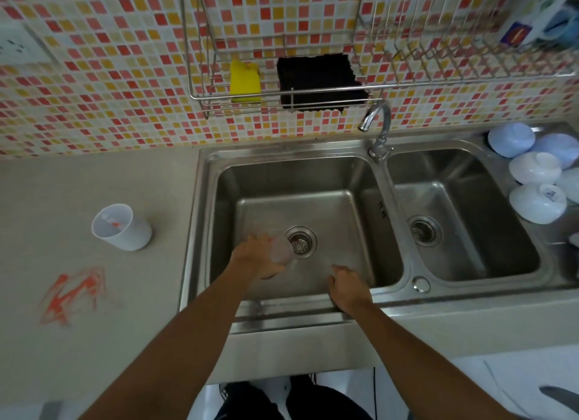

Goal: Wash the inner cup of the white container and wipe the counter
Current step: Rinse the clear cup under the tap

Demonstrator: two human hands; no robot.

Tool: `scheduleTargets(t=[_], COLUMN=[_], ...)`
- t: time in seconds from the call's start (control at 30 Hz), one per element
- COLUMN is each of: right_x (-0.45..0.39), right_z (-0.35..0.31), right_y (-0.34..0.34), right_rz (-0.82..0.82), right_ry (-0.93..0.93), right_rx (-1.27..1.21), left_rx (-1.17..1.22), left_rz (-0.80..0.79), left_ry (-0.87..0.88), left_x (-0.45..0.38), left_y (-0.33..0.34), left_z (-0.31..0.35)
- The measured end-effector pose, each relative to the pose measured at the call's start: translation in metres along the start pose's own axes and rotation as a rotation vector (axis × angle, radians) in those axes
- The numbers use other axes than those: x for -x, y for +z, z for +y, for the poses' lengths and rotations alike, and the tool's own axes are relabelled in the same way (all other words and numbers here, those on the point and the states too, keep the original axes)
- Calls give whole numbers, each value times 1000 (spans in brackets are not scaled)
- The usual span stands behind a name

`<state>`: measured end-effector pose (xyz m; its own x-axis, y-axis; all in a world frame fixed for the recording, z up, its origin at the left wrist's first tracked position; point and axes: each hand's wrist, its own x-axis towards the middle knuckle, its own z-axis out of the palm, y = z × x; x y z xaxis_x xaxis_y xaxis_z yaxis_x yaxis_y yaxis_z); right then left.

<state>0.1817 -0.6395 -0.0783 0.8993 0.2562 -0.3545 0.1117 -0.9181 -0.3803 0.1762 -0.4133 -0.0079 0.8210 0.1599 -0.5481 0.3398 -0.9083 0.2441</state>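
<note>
Inner cup (281, 249) — clear plastic, blurred — held low over the left sink (360, 181) basin just beside the drain (301, 242), left hand (255, 256) curled round it. Right hand (346, 286) near the front rim, fingers loosely bent, holding nothing. White container (122, 226) stands on the counter (94, 184), red smear (73, 294) in front of it. Tap (377, 120) shows no water. Risk: the cup looks thin and may be wet — a loose grip could drop it onto the drain.
</note>
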Motion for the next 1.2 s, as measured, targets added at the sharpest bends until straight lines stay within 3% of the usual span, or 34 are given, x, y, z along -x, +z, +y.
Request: scheduleTargets(t=[0.2, 0.3, 0.4, 0.53, 0.63, 0.73, 0.83, 0.93, 1.13, 1.2], right_x=[-5, -16, -28, -34, -49, -83, -128, -153, -162, -162], right_z=[0, -15, -57, -136, -195, -243, -271, -287, -304, -304], right_y=[-4, -26, -78, -176, -229, -260, -267, -262, -261, -261], right_rz=[-44, 24, 266, 698, 814, 761, 483, 244, 334, 348], right_ry=[-7, -21, -134, -474, -701, -710, -514, -360, -382, -372], right_rx=[-48, -144, -293, -439, -426, -274, -44, -18, 68, -4], left_rx=[-82, -62, 12, 154, 365, 560, 695, 681, 622, 597], left_rz=[69, 131, 246, 417, 532, 589, 606, 636, 645, 656], left_ry=[32, 55, 71, 187, 213, 251, 372, 442, 434, 448], left_x=[-4, -2, 0, 6, 9, 7, 3, 0, 0, 1], left_y=[-14, -22, -33, -58, -78, -92, -100, -104, -106, -105], left_z=[5, 3, -4, -8, -14, -24, -31, -41, -52, -54])
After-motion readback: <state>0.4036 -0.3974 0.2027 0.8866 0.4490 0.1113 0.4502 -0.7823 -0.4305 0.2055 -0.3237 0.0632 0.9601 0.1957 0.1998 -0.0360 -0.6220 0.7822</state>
